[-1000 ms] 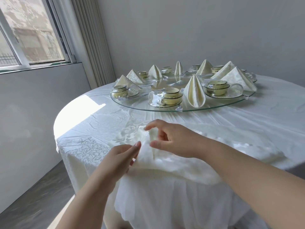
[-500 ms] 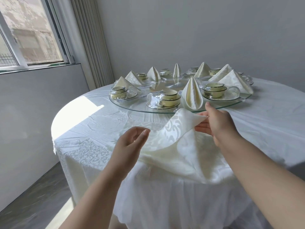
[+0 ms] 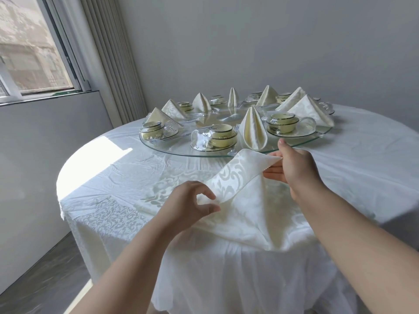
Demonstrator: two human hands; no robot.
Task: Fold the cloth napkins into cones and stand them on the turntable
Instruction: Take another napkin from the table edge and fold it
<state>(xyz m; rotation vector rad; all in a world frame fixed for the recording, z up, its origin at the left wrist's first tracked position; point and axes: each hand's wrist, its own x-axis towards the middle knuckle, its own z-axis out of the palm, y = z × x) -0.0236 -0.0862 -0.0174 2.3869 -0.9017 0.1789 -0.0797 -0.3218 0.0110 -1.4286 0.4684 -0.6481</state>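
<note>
Restaurant private dining room, round clothed table (image 3: 362,155), glass turntable (image 3: 172,148), wrapped cup sets (image 3: 221,138), folded napkins (image 3: 253,129)

I have one view only, from the head camera, looking forward and down across the round worktop (image 3: 362,155). It sits close over the near edge, both forearms reaching in from below. The turntable (image 3: 181,151) lies farther off; the window (image 3: 34,53) is upper left.

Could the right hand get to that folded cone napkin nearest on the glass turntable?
Probably yes: the right hand is just short of the cone napkin, nothing between, but it pinches the unfolded napkin.
</note>
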